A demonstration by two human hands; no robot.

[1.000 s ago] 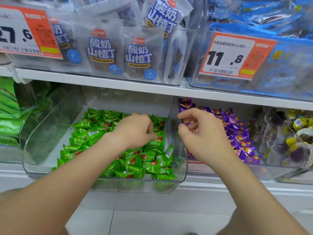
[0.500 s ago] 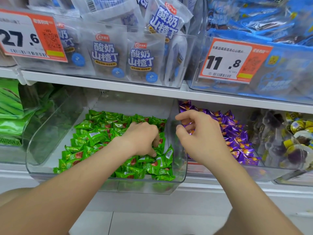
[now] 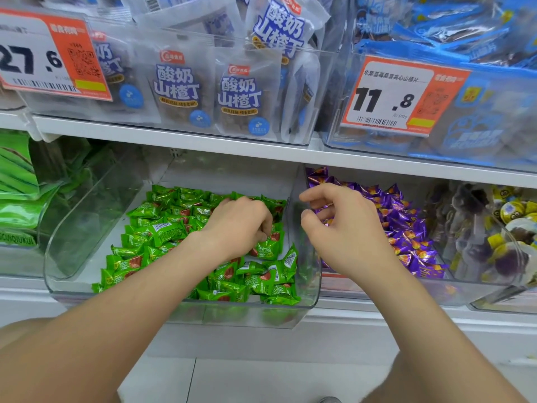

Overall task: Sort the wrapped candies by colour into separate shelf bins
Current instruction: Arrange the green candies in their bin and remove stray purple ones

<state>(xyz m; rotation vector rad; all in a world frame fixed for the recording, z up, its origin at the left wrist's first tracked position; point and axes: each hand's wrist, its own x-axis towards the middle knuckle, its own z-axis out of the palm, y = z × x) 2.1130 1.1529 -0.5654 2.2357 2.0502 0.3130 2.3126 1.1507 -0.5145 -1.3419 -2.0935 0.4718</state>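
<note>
At the centre of the frame, the left hand is reaching down into the clear bin of green wrapped candies, fingers curling into the pile; whether they are pinching one, I cannot tell. Right of centre, the right hand is hovering over the purple wrapped candies in the neighbouring bin, fingers loosely curling, thumb apart; any grip is hidden.

Two bare forearms end in a bare left hand and a bare right hand.
</note>
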